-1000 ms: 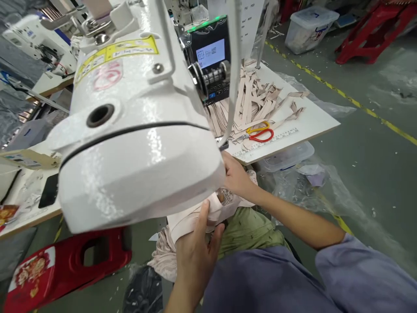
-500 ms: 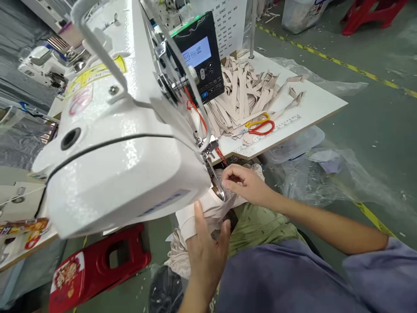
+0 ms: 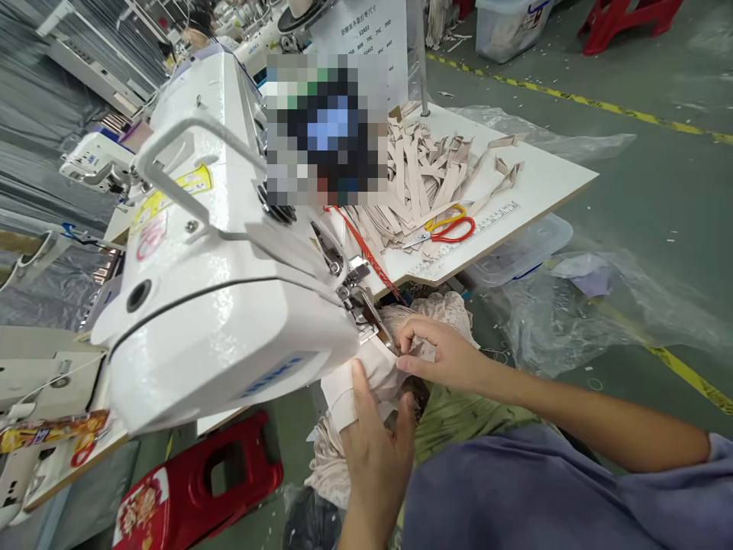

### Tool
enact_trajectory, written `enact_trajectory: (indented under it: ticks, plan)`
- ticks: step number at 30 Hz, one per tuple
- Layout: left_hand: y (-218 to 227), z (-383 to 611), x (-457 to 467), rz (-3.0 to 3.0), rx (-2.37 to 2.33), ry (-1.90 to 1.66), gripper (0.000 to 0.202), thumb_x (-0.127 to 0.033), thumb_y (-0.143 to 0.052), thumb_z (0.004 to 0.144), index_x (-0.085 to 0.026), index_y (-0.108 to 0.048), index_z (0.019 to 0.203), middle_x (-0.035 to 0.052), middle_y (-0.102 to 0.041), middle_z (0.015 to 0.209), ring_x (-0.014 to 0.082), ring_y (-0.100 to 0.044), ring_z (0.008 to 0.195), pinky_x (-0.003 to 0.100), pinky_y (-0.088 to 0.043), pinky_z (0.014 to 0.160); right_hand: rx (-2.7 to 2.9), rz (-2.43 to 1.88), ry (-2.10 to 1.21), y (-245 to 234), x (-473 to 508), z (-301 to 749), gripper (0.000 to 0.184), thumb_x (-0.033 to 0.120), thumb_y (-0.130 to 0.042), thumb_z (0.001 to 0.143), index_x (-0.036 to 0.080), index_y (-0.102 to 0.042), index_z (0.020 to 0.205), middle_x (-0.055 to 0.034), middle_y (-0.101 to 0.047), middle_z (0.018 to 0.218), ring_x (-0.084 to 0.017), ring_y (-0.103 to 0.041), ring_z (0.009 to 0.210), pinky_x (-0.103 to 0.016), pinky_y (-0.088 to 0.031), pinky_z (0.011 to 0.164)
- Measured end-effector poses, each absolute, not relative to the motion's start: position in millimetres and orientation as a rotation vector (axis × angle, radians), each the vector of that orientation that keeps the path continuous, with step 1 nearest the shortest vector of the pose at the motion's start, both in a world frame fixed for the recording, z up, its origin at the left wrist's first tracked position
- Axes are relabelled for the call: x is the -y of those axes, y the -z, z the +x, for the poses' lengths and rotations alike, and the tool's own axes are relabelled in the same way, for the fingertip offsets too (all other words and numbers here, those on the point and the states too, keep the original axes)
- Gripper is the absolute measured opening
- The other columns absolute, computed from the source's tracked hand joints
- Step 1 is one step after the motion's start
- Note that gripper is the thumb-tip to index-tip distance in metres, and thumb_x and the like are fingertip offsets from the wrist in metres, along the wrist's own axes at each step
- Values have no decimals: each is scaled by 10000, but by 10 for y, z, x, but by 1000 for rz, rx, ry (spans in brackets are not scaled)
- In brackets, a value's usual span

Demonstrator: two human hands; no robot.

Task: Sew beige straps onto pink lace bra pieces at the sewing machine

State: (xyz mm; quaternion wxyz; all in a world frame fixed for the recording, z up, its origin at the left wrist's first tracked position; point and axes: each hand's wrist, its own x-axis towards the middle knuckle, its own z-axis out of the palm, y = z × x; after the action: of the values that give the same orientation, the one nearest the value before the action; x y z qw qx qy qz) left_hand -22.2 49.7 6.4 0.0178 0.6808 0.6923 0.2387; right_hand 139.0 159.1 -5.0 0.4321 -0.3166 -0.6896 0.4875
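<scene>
I'm resting my splayed left hand (image 3: pixel 376 447) on the beige fabric (image 3: pixel 382 367), which is lying between both hands at the sewing machine (image 3: pixel 229 351), its metal arm (image 3: pixel 380 321) pointing toward my nearer, curled right hand (image 3: pixel 443 353), pinch unclear.

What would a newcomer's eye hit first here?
Likely the white sewing machine, left of centre, with the left hand on pale fabric by its head and the right hand alongside. Then the red-and-yellow scissors beside beige strips on the white table, and a red stool at lower left.
</scene>
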Motion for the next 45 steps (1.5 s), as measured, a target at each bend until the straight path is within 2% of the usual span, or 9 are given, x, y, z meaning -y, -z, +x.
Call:
enact_trajectory:
  ticks: [10,17,22,25,29,32,36,40,45]
  plan:
    - [2,-258,-483,2075,-2094,-797,758,-383,-571,931,-139,-228,1561,242,-623,1325,361,-708,1038,419,-616,720,1662,-921,-1201,55,-1572,1283,248,415,-663,787,200,-542,812,-16,-592,826,-172,-540,775,-303,-407,727]
    - [236,289,21,2097,-1934,-739,849,-347,-628,881,-174,-173,1577,207,-412,1543,396,-474,1365,523,-528,1015,1609,-952,-1576,135,-1223,1586,326,499,-540,901,187,-630,881,-30,-631,827,-182,-564,788,-289,-436,711]
    - [121,147,100,1668,-1414,-749,679,-262,-540,941,-232,-211,1534,79,-765,998,196,-732,730,313,-616,678,1664,-981,-1516,6,-1119,1828,330,447,-544,899,177,-594,714,-9,-540,714,-156,-504,710,-275,-394,668]
    - [-76,-70,-113,1900,-1496,-965,464,-229,-553,933,-267,-441,1381,85,-715,1105,223,-694,1005,370,-576,874,1745,-969,-1560,-105,-1124,1870,250,368,-553,876,175,-609,726,-5,-558,731,-143,-511,688,-268,-382,647]
    - [-348,-230,-479,2188,-1255,-887,576,-161,-499,934,-193,-309,1477,166,-533,1422,271,-446,1378,465,-414,1111,1968,-890,-1453,-198,-1124,1854,191,252,-536,851,177,-585,682,-1,-563,684,-143,-529,680,-263,-389,645]
    - [-425,-298,-654,2165,-1198,-690,350,-202,-557,908,-199,-513,1255,89,-684,1088,208,-648,1012,340,-528,866,2188,-779,-1279,-226,-1132,1861,174,203,-521,866,185,-608,716,3,-575,672,-133,-538,661,-249,-389,619]
    - [-330,-364,-637,2401,-1227,-866,139,-166,-509,920,-223,-526,794,-26,-571,635,135,-519,572,265,-383,545,2431,-641,-676,-223,-1157,1891,173,219,-543,921,196,-623,769,-6,-593,664,-138,-513,626,-275,-363,596]
    - [-225,-397,-501,2859,-1170,-1151,208,-32,-584,860,-219,-528,788,-75,-476,498,129,-404,483,283,-299,511,2445,-527,-219,-203,-1154,1866,221,196,-492,956,218,-614,773,-13,-611,662,-152,-508,639,-300,-407,673]
    - [-200,-446,-423,2805,-1235,-1191,232,-1,-627,831,-211,-535,858,-77,-478,514,128,-417,504,264,-366,536,2450,-524,-404,-171,-1144,1826,203,211,-500,954,232,-654,824,-9,-611,659,-143,-514,621,-297,-403,668]
